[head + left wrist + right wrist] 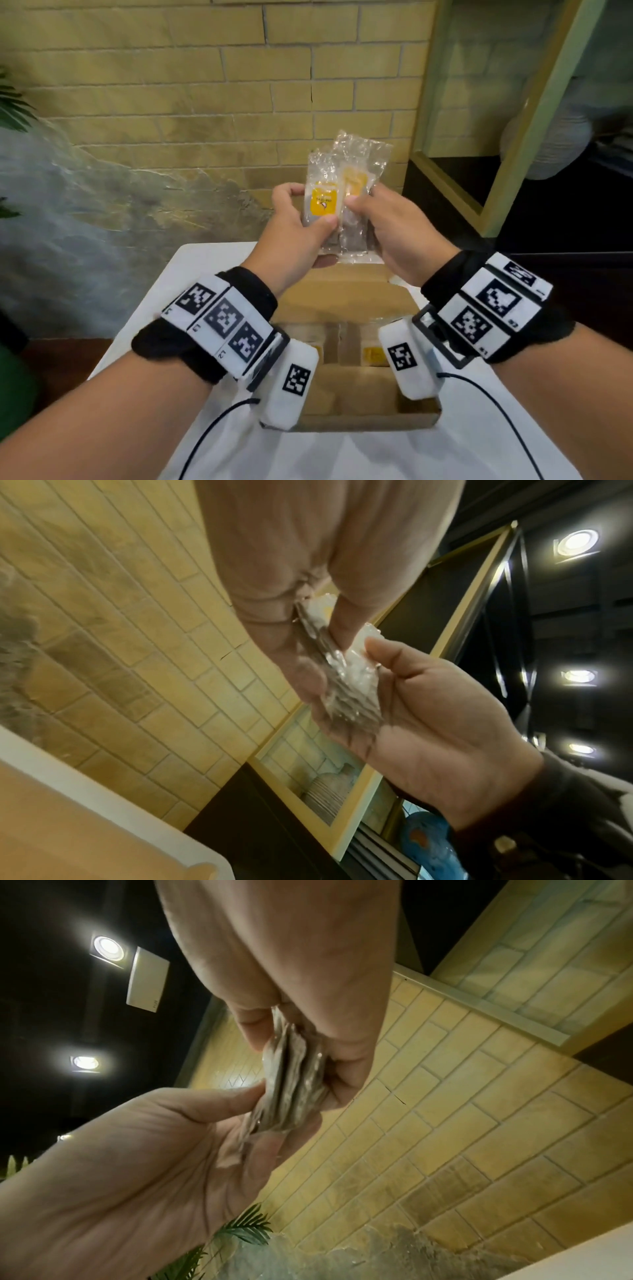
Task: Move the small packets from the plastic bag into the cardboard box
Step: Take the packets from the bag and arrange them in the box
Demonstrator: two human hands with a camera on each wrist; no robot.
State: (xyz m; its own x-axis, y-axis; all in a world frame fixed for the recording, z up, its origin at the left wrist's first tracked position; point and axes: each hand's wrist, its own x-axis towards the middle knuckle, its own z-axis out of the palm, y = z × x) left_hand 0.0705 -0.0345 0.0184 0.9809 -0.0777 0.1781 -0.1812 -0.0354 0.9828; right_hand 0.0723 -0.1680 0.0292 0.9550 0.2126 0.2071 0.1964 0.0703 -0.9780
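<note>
Above the cardboard box (346, 301), crinkly clear yellow-labelled packets (337, 205) pinched between both hands' fingers (327, 222).

Packets above the box, mid-frame.
Packets (337, 202) sit between left hand (294, 233) and right hand (394, 226); cardboard box (359, 419) lies below on table (212, 267).

Right hand (291, 969): fingers curled round clear packets (291, 1074), held edge-on.
Left hand (137, 1150): palm up, thumb touching the packets.
Background: yellow brick wall (462, 1096), ceiling lights (108, 947), palm leaves (240, 1229).
</note>
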